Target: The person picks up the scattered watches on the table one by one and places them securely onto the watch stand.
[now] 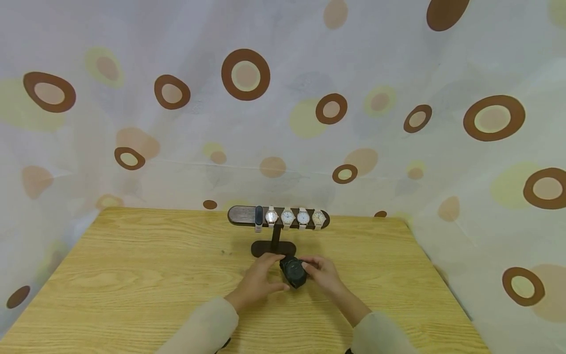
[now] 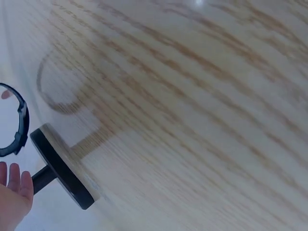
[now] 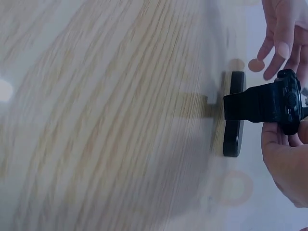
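A black wristwatch (image 1: 294, 273) with a chunky case is held up in front of the watch stand, over the table. My right hand (image 1: 325, 275) pinches it at the case's side, thumb in front and fingers behind; the right wrist view shows the dark strap (image 3: 255, 103) hanging toward the stand's base. On the watch's other side is my left hand (image 1: 258, 282), thumb and fingers spread around it. The left wrist view shows the strap curved into a ring (image 2: 23, 120) above the left hand's extended fingers (image 2: 14, 180).
Behind the hands stands a dark watch stand (image 1: 275, 238) with an oval base (image 2: 62, 166). Its bar carries a dark fitness band (image 1: 259, 216) and several pale-strapped watches (image 1: 288, 217); the bar's left end (image 1: 240, 215) shows bare. A patterned sheet (image 1: 283, 123) hangs behind the wooden table (image 1: 155, 275).
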Action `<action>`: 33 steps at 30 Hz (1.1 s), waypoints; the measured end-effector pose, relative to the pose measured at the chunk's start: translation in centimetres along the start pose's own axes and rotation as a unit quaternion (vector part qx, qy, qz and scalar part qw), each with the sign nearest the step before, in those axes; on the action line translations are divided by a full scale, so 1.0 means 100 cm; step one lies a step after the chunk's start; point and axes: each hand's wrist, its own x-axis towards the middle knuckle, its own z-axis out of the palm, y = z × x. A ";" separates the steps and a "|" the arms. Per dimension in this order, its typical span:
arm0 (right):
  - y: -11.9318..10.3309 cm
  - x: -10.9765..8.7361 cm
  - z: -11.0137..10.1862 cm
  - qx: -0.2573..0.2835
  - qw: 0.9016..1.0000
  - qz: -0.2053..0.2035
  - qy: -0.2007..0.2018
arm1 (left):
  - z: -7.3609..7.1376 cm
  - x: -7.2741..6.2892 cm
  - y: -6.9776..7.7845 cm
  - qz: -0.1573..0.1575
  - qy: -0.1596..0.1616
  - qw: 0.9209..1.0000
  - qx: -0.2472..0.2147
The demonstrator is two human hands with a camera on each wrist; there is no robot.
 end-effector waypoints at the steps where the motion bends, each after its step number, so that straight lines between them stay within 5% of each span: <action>1: 0.000 0.000 0.002 0.010 1.000 0.007 -0.002 | 0.000 0.000 0.001 0.005 0.004 1.000 0.010; 9: 0.004 -0.003 0.019 0.074 0.997 0.024 0.018 | 0.003 -0.002 0.004 0.034 0.038 0.998 0.042; 25: -0.005 -0.011 0.045 0.160 0.986 0.040 0.033 | 0.003 -0.003 -0.005 0.015 0.072 0.995 0.069; 33: -0.007 -0.013 0.048 0.179 0.983 0.041 0.031 | -0.005 -0.004 -0.008 0.043 0.073 0.992 0.094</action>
